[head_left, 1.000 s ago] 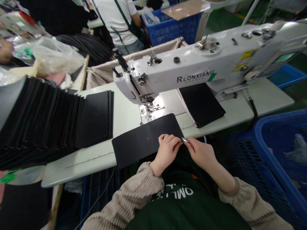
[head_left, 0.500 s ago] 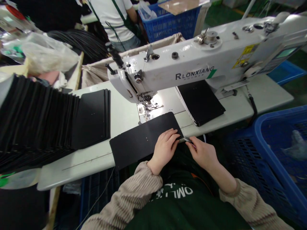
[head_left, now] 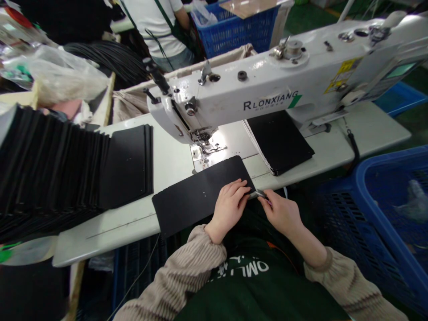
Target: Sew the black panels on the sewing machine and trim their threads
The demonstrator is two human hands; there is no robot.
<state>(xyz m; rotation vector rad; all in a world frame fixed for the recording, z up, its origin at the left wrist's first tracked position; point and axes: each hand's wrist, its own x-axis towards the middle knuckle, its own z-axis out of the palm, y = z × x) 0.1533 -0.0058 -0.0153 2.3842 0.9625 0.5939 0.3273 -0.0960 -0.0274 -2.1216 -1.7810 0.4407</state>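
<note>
A dark rectangular panel (head_left: pixel 187 196) lies slantwise at the table's front edge, its near side overhanging. My left hand (head_left: pixel 230 203) grips its right end, fingers on top and the thumb at the near edge. In my right hand (head_left: pixel 282 211) is a small pair of thread snips (head_left: pixel 260 193), mostly hidden by the fingers. Their metal tips touch or nearly touch the panel's right corner; any thread there is too small to make out. Behind the panel stands the sewing machine (head_left: pixel 230 96), its needle area lit.
Black panels (head_left: pixel 127 165) are packed in a long row at the left of the table (head_left: pixel 170 156). Another stack of panels (head_left: pixel 277 138) lies under the machine arm. A blue crate (head_left: pixel 368 196) stands at the right. Beyond the machine is a person (head_left: pixel 157 31) in white.
The view shifts very slightly. Both hands, the panel and the snips stay almost in place; the snips' tips have moved barely, if at all.
</note>
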